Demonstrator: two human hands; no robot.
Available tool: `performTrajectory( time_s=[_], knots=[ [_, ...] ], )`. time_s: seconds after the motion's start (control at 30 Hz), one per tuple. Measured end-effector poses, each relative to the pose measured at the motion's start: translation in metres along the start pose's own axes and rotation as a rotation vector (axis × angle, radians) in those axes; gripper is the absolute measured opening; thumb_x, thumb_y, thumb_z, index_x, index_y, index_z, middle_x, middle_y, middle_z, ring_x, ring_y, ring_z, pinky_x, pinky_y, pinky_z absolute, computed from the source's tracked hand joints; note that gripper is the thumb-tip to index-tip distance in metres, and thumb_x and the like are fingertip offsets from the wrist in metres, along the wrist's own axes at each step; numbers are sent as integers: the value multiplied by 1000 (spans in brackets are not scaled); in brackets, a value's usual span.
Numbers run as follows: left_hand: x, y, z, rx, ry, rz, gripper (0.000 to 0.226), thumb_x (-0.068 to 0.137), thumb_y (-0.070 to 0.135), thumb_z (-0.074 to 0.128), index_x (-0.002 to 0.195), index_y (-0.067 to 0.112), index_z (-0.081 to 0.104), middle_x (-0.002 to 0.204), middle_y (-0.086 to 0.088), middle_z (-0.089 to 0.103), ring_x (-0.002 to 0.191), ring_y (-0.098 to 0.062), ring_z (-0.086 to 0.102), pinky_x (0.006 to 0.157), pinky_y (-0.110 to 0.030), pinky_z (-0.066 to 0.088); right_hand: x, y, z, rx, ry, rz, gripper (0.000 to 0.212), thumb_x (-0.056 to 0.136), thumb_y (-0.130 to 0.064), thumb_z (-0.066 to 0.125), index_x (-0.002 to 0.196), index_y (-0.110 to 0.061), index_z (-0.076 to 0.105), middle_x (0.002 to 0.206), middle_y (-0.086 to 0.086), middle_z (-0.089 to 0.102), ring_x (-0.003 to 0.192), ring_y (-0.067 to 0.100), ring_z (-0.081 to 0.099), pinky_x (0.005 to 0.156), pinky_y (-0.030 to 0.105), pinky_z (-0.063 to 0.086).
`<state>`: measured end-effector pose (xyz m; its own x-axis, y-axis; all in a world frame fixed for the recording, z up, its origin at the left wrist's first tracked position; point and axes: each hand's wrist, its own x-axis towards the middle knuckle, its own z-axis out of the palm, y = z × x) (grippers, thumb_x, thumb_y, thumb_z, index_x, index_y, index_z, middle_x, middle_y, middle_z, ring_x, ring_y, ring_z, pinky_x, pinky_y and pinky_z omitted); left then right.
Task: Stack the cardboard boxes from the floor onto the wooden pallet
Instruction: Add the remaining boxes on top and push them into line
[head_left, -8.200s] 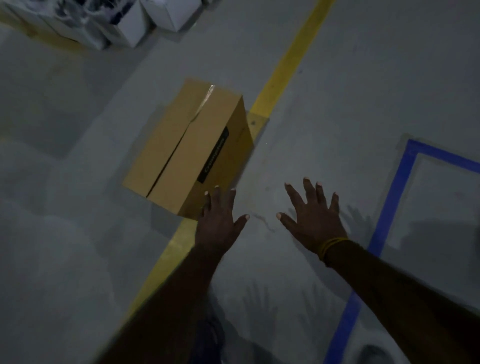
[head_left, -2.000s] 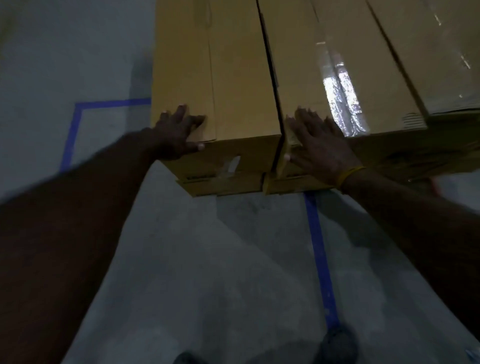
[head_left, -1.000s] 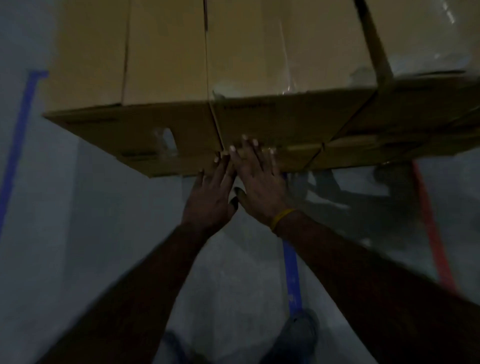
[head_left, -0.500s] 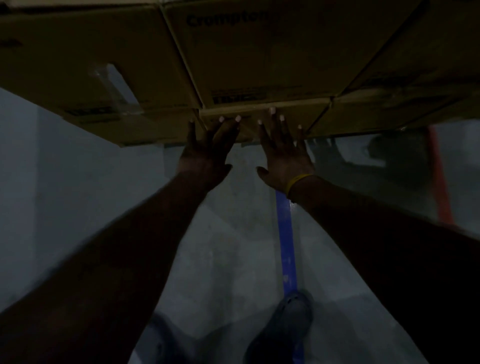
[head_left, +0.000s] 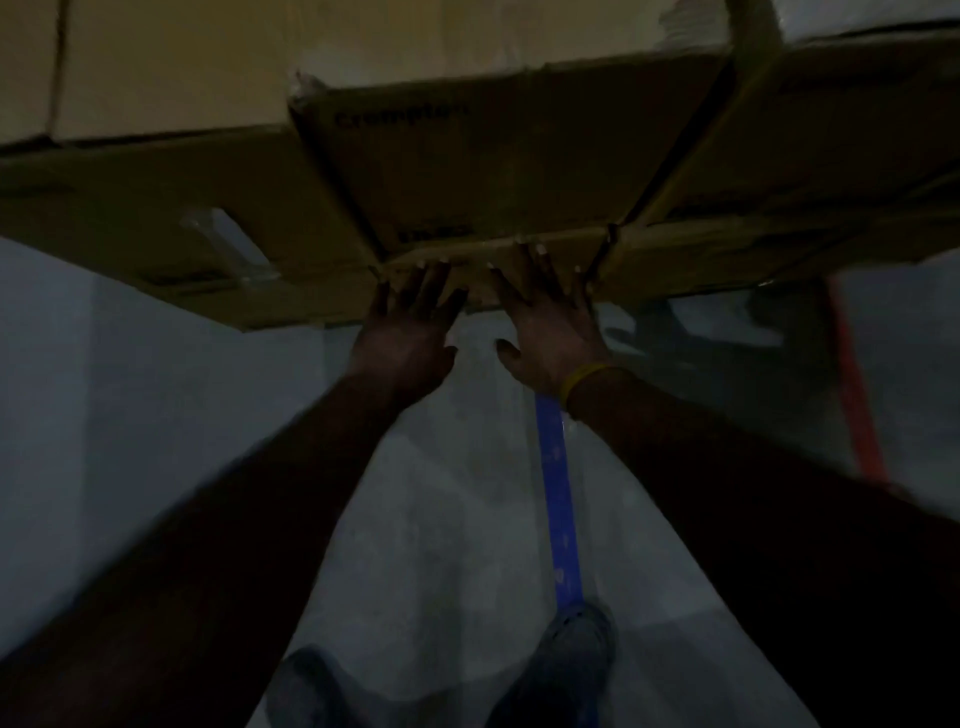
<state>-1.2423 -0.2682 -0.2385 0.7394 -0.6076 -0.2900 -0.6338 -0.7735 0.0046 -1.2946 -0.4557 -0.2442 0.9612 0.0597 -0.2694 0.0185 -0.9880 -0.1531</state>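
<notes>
Cardboard boxes (head_left: 498, 176) fill the top of the view, stacked side by side in at least two layers, their near faces in shadow and their tops catching dim light. The middle upper box carries dark lettering, too blurred to read with any surety. Under it a lower box (head_left: 493, 265) sticks its near face out a little past the ones above, and both hands are spread flat against it. The left hand (head_left: 410, 332) has its fingers splayed and its fingertips on the lower edge of that face; the right hand (head_left: 550, 327), with a yellow band (head_left: 584, 382) at the wrist, lies just beside it, fingers also fanned. Neither hand is wrapped around anything; they are open, palms to the cardboard, a narrow gap between the thumbs. The box on the left (head_left: 171, 228) has a strip of clear tape (head_left: 228, 244) hanging over its near edge. Whatever the stack stands on is hidden in the dark beneath.

Below the boxes the grey floor (head_left: 130, 415) lies open on the left side. A blue tape line (head_left: 558, 509) runs from under the stack toward the person's shoe (head_left: 576, 654), and an orange line (head_left: 857, 410) slants off on the right. Both forearms reach up from the bottom corners.
</notes>
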Motion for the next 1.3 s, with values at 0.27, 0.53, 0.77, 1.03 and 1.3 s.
performTrajectory(
  time_s=[0.27,0.53,0.77,1.03,1.3],
  knots=[
    [9,35,-120,8,635,274,51,93,29,58,143,18,49,157,-20,35,149,-39,21,120,-58,18,-30,31,-102,-85,582,-23,79,88,-37,61,158,-27,25,165,19,14,152,40,12,117,66,16],
    [37,16,-192,32,357,-250,67,97,70,21,157,43,6,168,-2,4,152,-38,5,112,-72,10,2,61,-192,-63,307,197,89,91,-57,58,159,-35,6,167,13,-5,153,40,-3,117,65,3],
    [26,-3,-176,-40,291,-263,64,99,65,17,157,43,6,167,1,6,151,-38,11,112,-69,14,7,33,-178,17,290,336,95,89,-64,56,159,-31,1,166,16,-14,151,45,3,119,58,-7],
    [12,-17,-179,-85,251,-218,64,98,63,19,157,42,5,168,2,3,153,-32,8,115,-64,13,-1,43,-199,58,162,227,92,91,-58,58,159,-37,-1,166,12,-16,151,42,-13,123,56,0],
    [41,42,-201,-139,256,-137,64,99,64,30,156,39,16,166,-3,9,151,-34,13,114,-66,13,-26,111,-220,-66,194,244,82,95,-48,57,159,-36,7,167,9,-12,153,38,-8,120,60,2]
  ],
)
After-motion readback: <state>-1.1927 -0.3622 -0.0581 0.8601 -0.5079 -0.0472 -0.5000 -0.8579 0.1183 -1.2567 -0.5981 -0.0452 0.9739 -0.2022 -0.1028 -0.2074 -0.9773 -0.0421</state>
